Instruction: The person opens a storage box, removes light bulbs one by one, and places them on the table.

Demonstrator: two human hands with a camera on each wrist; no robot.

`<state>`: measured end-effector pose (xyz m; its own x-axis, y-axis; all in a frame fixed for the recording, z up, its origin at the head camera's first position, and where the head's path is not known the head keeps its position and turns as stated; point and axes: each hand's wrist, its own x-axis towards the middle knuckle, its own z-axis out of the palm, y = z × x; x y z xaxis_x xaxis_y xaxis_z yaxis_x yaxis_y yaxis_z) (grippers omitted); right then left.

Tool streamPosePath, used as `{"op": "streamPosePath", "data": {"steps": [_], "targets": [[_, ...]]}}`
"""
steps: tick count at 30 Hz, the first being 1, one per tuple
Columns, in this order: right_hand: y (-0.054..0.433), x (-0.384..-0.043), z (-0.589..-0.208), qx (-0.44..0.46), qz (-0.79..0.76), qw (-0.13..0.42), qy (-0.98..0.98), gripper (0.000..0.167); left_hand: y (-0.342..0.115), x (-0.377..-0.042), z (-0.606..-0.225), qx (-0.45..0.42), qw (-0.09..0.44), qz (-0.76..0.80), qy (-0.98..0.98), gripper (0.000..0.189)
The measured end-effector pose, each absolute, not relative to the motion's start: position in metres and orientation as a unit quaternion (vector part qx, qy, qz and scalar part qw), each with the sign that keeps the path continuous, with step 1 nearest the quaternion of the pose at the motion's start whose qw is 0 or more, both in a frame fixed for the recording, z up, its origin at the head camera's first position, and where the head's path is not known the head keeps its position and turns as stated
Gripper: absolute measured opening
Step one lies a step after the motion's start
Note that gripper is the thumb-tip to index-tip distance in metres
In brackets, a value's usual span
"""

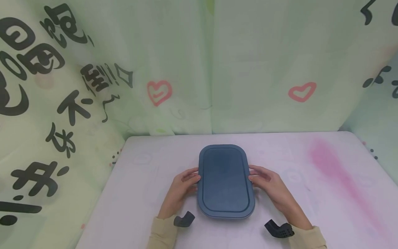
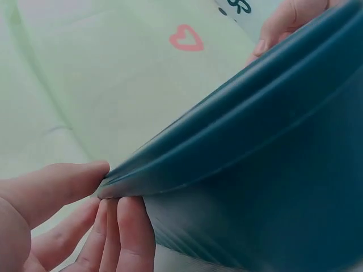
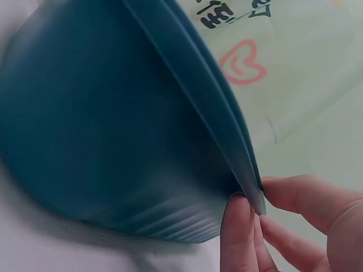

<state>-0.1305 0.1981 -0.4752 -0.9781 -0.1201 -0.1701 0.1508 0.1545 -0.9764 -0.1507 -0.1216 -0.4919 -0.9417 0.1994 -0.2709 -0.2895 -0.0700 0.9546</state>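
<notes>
A dark blue food container with a rounded rectangular lid stands on the white table, its long side pointing away from me. At its left edge, my left hand pinches the rim; the left wrist view shows the thumb at the lid's edge and the fingers under the rim. My right hand grips the opposite rim the same way, with the thumb at the lid edge and a finger beneath. The lid sits on the container, so whatever is inside is hidden.
The white table carries a pink smear on the right. Pale green curtains with dark lettering and red hearts enclose its back and sides. A black wrist mount is at the left sleeve, another black mount at the right.
</notes>
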Motion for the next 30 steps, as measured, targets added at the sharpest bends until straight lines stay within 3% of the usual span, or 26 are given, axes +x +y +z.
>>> {"op": "streamPosePath", "data": {"steps": [30], "targets": [[0.1957, -0.1252, -0.4658, 0.026, -0.651, 0.114, 0.750, 0.061, -0.1161, -0.1475, -0.4875, -0.058, 0.155, 0.744, 0.647, 0.055]]}}
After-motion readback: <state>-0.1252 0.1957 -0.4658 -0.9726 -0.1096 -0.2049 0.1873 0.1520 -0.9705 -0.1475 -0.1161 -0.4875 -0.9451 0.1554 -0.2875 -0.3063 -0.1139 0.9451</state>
